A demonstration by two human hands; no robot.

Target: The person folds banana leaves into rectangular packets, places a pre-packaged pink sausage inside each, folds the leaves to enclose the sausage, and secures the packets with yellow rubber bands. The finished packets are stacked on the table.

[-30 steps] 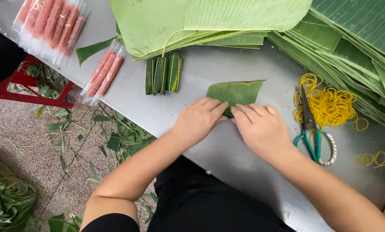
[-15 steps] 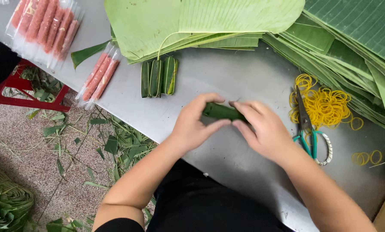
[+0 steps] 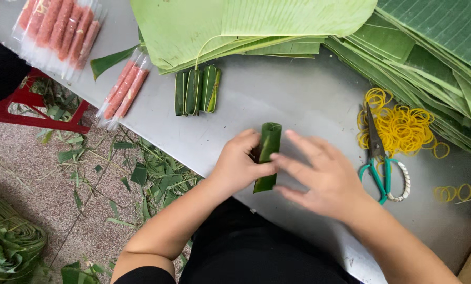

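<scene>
Leaf roll (image 3: 267, 156) lies on the big grey metal table (image 3: 298, 100), near the front edge, between two hands. Big green leaves (image 3: 256, 21) pile up at the back. Left hand (image 3: 239, 168) pinches the roll with thumb and fingers. Right hand (image 3: 325, 176) is open and flat, fingertips touching the roll. Three wrapped rolls (image 3: 196, 90) sit behind. Scissors (image 3: 377, 152) lie on yellow rubber bands (image 3: 406, 126).
</scene>
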